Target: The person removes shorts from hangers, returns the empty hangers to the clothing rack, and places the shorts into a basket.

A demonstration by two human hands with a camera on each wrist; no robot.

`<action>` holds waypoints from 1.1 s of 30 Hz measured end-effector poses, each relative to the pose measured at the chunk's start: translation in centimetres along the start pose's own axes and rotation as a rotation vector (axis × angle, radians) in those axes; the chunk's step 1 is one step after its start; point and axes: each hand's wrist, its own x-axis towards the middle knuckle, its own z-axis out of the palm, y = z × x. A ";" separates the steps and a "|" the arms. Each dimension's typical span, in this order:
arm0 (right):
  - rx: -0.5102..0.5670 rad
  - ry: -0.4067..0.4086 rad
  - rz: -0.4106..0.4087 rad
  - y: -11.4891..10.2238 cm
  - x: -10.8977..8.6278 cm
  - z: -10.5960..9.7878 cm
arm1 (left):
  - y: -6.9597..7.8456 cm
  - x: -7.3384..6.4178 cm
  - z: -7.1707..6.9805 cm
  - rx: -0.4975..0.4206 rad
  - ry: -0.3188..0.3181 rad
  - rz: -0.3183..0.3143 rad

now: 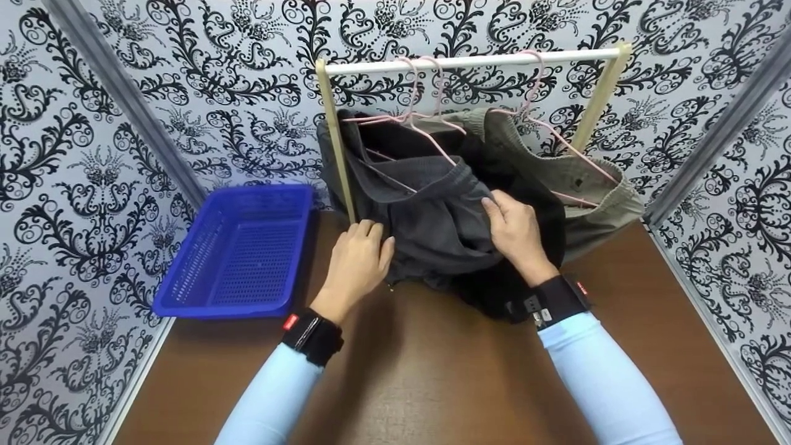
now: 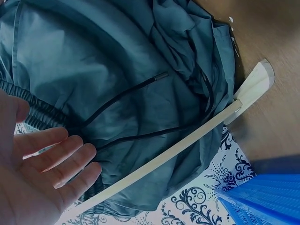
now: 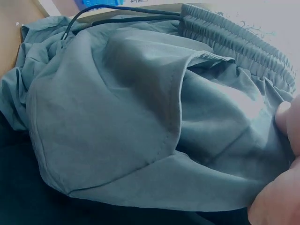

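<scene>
Dark grey elastic-waist shorts (image 1: 426, 228) hang on a pink hanger (image 1: 432, 141) at the left of the rack. My right hand (image 1: 518, 232) pinches their side just below the waistband, thumb on top, and a side pocket (image 3: 180, 108) gapes in the right wrist view. My left hand (image 1: 360, 259) is by the rack's left post (image 1: 337, 148), at the front of the shorts. Its fingers are loosely extended in the left wrist view and hold nothing. Two dark drawstring ends (image 2: 122, 98) dangle near it.
A clothes rack with a white rail (image 1: 469, 62) stands against the patterned back wall. Olive shorts (image 1: 581, 228) hang at its right, with a black garment (image 1: 494, 284) between. A blue plastic basket (image 1: 296, 247) sits on the brown table (image 1: 420, 383) at left.
</scene>
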 end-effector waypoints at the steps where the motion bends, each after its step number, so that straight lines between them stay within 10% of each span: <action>1: 0.000 0.011 -0.007 0.0 0.0 0.0 | 0.0 0.0 0.0 -0.001 -0.002 0.000; 33: -0.017 0.145 -0.061 0.9 -0.8 -1.2 | -0.3 -0.4 0.5 -0.016 -0.011 -0.010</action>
